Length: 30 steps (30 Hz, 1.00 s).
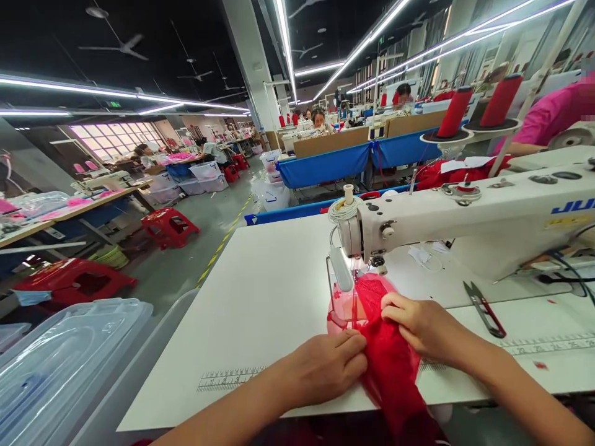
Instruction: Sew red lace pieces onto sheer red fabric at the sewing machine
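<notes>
Red sheer fabric (395, 353) lies under the needle area of a white sewing machine (418, 217) and hangs down over the table's front edge. With the fingers pinched, my left hand (323, 365) grips the fabric's left side just in front of the presser foot. My right hand (421, 325) pinches the same fabric on its right side, a little farther from me. The fabric around the needle is thin and lets the table show through. My fingers hide part of its edge.
Thread snips (486, 313) lie right of my right hand. A printed ruler (227, 376) runs along the front of the white table (242, 297). Red thread cones (455, 111) stand behind the machine. A clear plastic box (69, 347) and red stools (74, 279) are at left. A person in pink (553, 114) sits at right.
</notes>
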Each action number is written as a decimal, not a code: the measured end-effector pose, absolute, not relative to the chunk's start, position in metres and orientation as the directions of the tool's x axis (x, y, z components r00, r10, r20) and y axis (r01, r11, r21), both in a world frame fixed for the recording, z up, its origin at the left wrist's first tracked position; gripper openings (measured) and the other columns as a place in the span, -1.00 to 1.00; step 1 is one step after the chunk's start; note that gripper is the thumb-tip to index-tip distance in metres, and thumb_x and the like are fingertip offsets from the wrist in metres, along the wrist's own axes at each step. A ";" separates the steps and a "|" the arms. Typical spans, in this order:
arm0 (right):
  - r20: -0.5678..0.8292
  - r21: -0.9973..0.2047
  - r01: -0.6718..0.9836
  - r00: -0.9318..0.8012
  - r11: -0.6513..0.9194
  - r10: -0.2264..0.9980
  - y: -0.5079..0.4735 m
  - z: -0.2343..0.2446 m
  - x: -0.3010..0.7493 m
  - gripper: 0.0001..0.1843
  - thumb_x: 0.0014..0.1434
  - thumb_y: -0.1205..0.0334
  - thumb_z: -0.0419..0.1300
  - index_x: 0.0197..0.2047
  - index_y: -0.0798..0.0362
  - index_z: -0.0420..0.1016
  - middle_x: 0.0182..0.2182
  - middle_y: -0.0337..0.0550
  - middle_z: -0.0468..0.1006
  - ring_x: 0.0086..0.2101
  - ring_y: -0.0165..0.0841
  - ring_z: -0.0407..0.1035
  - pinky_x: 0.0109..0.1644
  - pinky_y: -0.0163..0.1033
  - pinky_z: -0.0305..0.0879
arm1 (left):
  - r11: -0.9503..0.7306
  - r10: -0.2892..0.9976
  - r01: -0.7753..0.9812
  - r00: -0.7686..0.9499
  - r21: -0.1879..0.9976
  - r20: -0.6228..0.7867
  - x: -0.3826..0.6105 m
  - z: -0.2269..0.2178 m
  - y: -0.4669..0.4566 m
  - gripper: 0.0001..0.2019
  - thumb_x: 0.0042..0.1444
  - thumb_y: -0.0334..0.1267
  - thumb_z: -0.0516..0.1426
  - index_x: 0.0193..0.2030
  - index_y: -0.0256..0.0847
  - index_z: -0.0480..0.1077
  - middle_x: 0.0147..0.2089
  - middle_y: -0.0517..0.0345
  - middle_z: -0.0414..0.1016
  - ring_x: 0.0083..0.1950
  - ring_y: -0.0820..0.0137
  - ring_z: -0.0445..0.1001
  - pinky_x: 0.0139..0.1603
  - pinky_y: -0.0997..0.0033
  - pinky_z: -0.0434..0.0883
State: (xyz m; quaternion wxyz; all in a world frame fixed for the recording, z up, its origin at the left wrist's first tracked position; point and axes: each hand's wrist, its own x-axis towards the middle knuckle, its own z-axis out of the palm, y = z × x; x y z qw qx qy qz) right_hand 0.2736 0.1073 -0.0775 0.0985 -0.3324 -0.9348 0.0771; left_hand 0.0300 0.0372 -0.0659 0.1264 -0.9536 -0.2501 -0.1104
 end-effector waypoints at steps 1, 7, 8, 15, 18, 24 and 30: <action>0.108 -0.208 0.602 -0.769 0.771 0.630 0.103 -0.075 0.277 -0.66 0.03 0.56 -0.05 -0.22 0.00 0.35 -0.13 -0.17 0.44 -0.43 -0.38 0.36 -0.45 -0.28 0.06 | -0.844 0.474 0.514 0.849 -0.153 0.234 0.029 -0.065 0.037 -0.75 0.34 -0.46 -0.12 -0.31 -0.26 0.30 -0.17 0.11 0.43 -0.27 0.47 0.38 -0.35 0.47 0.30; 0.045 -0.286 0.550 -0.810 0.785 0.584 0.079 -0.069 0.301 -0.38 0.11 0.41 0.04 0.24 -0.14 0.21 0.29 -0.07 0.19 -0.06 -0.16 0.44 -0.15 -0.12 0.36 | -0.798 0.416 0.517 0.844 -0.310 0.337 0.035 -0.071 0.047 -0.81 0.27 -0.50 -0.07 -0.26 -0.25 0.31 -0.43 0.21 0.36 -0.43 0.42 0.32 -0.41 0.40 0.25; 0.040 -0.303 0.546 -0.812 0.782 0.582 0.077 -0.069 0.303 -0.34 0.10 0.37 0.09 0.27 -0.16 0.18 0.31 -0.08 0.16 -0.01 -0.13 0.42 -0.10 -0.08 0.37 | -0.781 0.459 0.555 0.821 -0.287 0.339 0.038 -0.074 0.049 -0.84 0.24 -0.49 -0.04 -0.28 -0.25 0.31 -0.44 0.20 0.36 -0.44 0.41 0.31 -0.43 0.39 0.23; 0.123 -0.304 0.564 -0.776 0.768 0.618 0.089 -0.081 0.293 -0.51 0.02 0.44 0.09 0.04 -0.09 0.37 0.17 -0.18 0.37 -0.21 -0.25 0.50 -0.37 -0.25 0.31 | -0.445 0.847 0.646 0.528 0.621 0.058 0.055 -0.061 0.055 -0.91 0.06 -0.41 -0.01 -0.44 -0.22 0.22 -0.45 0.24 0.30 -0.42 0.47 0.23 -0.43 0.49 0.17; 0.280 -0.266 0.572 -0.724 0.776 0.630 0.108 -0.086 0.285 -0.54 -0.07 0.56 -0.02 -0.13 -0.02 0.37 0.04 -0.19 0.48 -0.26 -0.31 0.48 -0.47 -0.31 0.14 | -0.410 0.858 0.614 0.510 0.674 0.058 0.056 -0.055 0.054 -0.85 0.06 -0.34 -0.03 -0.51 -0.21 0.10 -0.50 0.25 0.18 -0.45 0.47 0.13 -0.43 0.47 0.10; 0.211 -0.329 0.410 -0.846 0.851 0.489 0.138 -0.072 0.270 -0.60 -0.17 0.58 -0.05 -0.28 0.01 0.33 -0.35 -0.24 0.48 -0.39 -0.36 0.33 -0.41 -0.34 0.06 | -0.493 0.848 0.693 0.518 0.526 0.114 0.057 -0.063 0.051 -0.88 0.06 -0.34 -0.01 -0.47 -0.21 0.12 -0.45 0.22 0.22 -0.42 0.45 0.15 -0.41 0.45 0.12; 0.255 -0.341 0.453 -0.799 0.824 0.544 0.136 -0.086 0.263 -0.75 0.05 0.50 0.01 -0.25 0.04 0.39 -0.38 -0.18 0.45 -0.40 -0.33 0.27 -0.38 -0.29 0.05 | -0.648 0.736 0.761 0.623 0.010 0.266 0.059 -0.067 0.044 -0.76 0.09 -0.31 0.09 -0.09 -0.31 0.33 -0.37 0.13 0.31 -0.40 0.35 0.28 -0.46 0.36 0.21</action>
